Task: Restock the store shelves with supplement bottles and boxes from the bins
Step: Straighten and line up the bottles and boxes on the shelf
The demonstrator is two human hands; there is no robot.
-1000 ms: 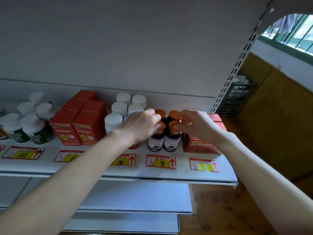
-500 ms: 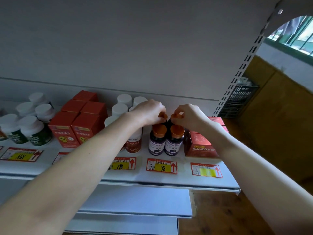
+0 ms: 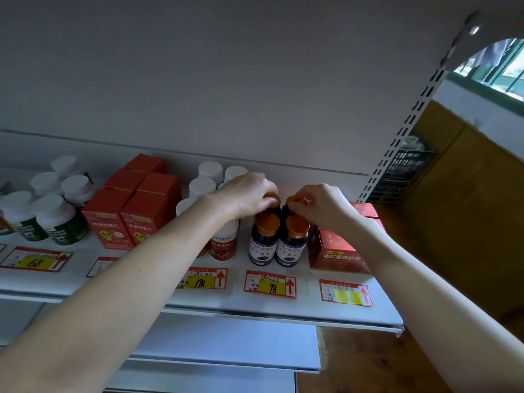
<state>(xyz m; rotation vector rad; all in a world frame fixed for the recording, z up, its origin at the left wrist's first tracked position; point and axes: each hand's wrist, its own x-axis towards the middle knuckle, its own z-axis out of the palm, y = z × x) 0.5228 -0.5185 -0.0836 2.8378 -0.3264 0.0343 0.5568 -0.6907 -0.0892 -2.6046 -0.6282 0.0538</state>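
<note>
On the shelf, left hand curled over the rear left bottle, right hand pinched the rear right bottle by its orange cap; both stood upright, side by side, directly behind the front pair, each bottle under its own hand

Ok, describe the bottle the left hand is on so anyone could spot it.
On the shelf, above the price tag marked 98, stand four dark bottles. It is the back-left one, orange-capped like the rest, but gripped by the left hand.
</note>
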